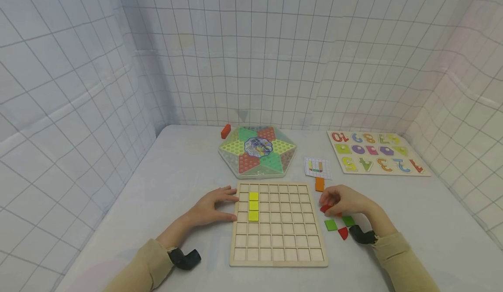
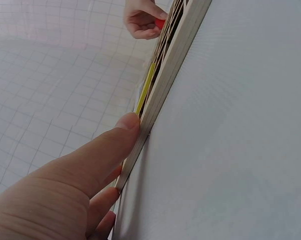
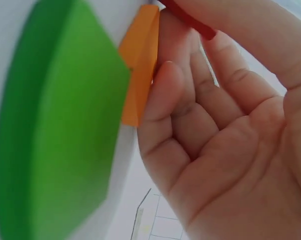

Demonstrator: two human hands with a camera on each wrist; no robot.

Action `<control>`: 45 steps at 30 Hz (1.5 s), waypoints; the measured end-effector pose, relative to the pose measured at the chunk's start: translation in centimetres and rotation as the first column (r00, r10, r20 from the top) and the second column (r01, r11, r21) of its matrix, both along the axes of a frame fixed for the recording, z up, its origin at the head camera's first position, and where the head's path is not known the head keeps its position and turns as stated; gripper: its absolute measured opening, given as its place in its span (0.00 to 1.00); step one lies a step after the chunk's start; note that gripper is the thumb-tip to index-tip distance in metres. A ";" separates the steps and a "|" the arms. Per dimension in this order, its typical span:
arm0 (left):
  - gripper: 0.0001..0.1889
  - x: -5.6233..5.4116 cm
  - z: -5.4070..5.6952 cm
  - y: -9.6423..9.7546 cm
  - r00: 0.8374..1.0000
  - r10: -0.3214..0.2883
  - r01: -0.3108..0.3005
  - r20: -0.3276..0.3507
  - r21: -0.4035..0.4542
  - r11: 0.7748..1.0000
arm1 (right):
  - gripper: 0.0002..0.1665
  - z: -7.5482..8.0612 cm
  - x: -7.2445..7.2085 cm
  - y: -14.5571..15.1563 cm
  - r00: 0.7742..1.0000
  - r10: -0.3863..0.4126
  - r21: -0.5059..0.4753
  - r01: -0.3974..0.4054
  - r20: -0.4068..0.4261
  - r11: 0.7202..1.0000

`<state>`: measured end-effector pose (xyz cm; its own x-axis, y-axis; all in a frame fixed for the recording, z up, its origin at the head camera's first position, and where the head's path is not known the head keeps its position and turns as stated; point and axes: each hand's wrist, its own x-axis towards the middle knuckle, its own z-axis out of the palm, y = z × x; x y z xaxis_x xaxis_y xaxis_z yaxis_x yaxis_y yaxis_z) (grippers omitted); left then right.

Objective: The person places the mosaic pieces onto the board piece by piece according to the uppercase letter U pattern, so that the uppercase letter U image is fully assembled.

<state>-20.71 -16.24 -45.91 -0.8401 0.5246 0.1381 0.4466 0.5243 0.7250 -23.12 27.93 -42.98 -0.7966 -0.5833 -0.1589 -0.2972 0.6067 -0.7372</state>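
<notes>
Red tile (image 1: 325,208), outline mostly covered, pinched between thumb and fingers of right hand (image 1: 343,199), just right of wooden grid board (image 1: 279,264). Board lies leftward from that grip; yellow tiles (image 1: 253,205) near its left edge, where left hand (image 1: 212,207) touches, fingers loosely spread.

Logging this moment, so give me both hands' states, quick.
Left hand: open, touching the edge of the wooden grid board.
Right hand: closed, pinching a red piece.
</notes>
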 end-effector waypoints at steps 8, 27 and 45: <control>0.29 -0.1 -0.3 -0.2 1.000 -0.001 0.001 -0.010 -0.002 1.000 | 0.09 1.2 0.2 -1.2 0.998 -0.026 0.001 0.026 -0.058 1.000; 0.29 0.0 -0.3 -0.2 1.000 -0.002 0.002 -0.003 0.007 1.000 | 0.06 5.5 1.5 -8.2 0.965 0.157 -0.218 -0.203 -0.210 0.955; 0.29 -0.1 -0.2 0.0 1.000 -0.005 0.005 -0.005 -0.005 1.000 | 0.08 3.2 0.6 -14.6 0.954 0.258 -0.288 -0.293 -0.155 0.911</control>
